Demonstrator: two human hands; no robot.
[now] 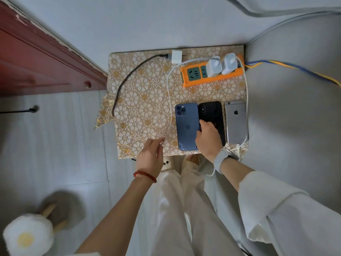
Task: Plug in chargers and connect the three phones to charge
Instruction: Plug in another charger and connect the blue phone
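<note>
While two chargers (221,65) fill the strip (191,78) | right hand (208,137) grips black phone (212,113) | left hand (150,154) spread.

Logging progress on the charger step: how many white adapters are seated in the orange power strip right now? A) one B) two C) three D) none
B: two white adapters stand side by side in the orange power strip, while a third white adapter with a black braided cable lies loose on the tabletop beyond the strip.
</note>
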